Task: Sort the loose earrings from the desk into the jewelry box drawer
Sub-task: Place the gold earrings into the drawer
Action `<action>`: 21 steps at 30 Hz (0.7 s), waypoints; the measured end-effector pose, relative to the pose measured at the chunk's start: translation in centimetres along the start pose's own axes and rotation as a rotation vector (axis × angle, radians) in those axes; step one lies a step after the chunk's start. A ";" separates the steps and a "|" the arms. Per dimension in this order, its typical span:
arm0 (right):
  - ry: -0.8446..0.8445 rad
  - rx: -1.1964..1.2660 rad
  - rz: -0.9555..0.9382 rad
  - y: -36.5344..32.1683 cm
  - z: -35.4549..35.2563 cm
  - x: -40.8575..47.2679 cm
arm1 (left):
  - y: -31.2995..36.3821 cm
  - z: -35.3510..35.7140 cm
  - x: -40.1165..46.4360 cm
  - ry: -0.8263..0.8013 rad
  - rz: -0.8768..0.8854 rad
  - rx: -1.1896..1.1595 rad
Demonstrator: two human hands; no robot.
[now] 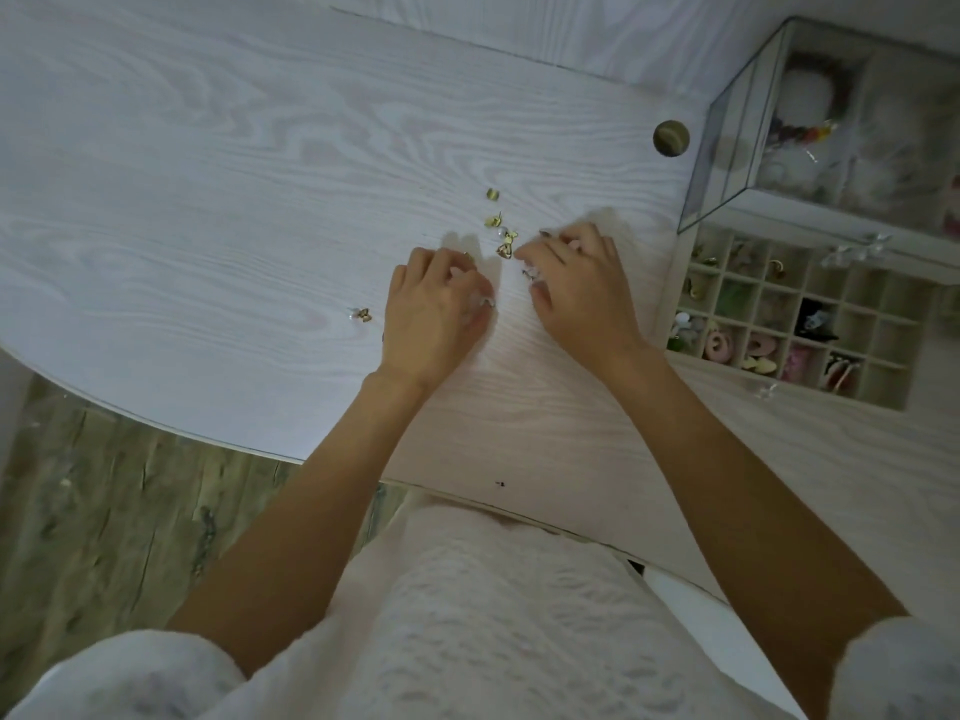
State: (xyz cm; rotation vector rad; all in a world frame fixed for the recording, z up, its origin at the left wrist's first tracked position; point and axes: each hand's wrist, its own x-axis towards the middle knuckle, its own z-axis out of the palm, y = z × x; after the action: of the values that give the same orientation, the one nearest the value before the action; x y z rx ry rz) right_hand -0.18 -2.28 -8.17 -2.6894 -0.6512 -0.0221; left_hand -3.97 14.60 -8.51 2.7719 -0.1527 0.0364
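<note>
While both hands curl over small pieces, contents unclear, the gold earrings (500, 232) lie just beyond the right hand (574, 283) and left hand (434, 304), the drawer (795, 314) rightward.

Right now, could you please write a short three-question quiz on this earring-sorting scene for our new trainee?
1. True or false: the pulled-out jewelry box drawer with its grid of small square compartments lies on the person's right.
2. Multiple choice: the lone small gold earring apart from the cluster lies (a) inside the drawer, (b) on the white wood-grain desk outside the left hand, (c) on the floor.
3. Short answer: where is the cluster of small gold earrings relative to the right hand and left hand?

Key: 1 true; 2 b; 3 on the desk just beyond the fingertips, between both hands.
</note>
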 end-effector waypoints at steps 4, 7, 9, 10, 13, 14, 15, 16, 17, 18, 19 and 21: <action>-0.062 0.018 0.012 -0.4 -0.7 -2.7 | 1.5 0.4 -0.7 0.001 0.052 0.035; -0.079 0.125 0.095 -0.1 -1.3 -4.0 | 2.2 0.5 -1.6 0.002 0.071 0.025; -0.090 0.172 0.177 -0.2 -1.3 -4.3 | 2.4 0.5 -1.9 -0.002 0.070 0.008; -0.093 0.190 0.214 -0.4 -1.2 -4.4 | 2.6 0.6 -1.9 -0.006 0.062 -0.005; -0.063 0.237 0.291 -1.8 -0.3 -4.6 | 3.2 0.8 -1.6 -0.025 0.026 -0.029; -0.050 0.249 0.308 -2.3 0.0 -4.6 | 3.3 0.9 -1.4 -0.029 0.014 -0.034; -0.040 0.262 0.327 -2.8 0.2 -4.6 | 3.3 0.9 -1.3 -0.029 0.005 -0.038; -0.033 0.278 0.348 -3.2 0.4 -4.6 | 3.3 1.0 -1.3 -0.030 -0.003 -0.038; -0.030 0.294 0.369 -3.6 0.5 -4.7 | 3.2 1.1 -1.4 -0.030 -0.008 -0.033; -0.025 0.305 0.384 -3.9 0.6 -4.8 | 3.1 1.2 -1.5 -0.028 -0.015 -0.025; -0.019 0.310 0.393 -4.0 0.7 -4.8 | 3.0 1.3 -1.5 -0.026 -0.024 -0.020; -0.013 0.310 0.404 -4.0 0.6 -4.9 | 2.9 1.4 -1.7 -0.023 -0.041 -0.019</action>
State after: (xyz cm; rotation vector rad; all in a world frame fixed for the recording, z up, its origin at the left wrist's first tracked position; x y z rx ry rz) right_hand -6.36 -0.86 -7.82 -2.4676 -0.0927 0.1860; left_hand -5.92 11.55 -8.87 2.7558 -0.1014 -0.0077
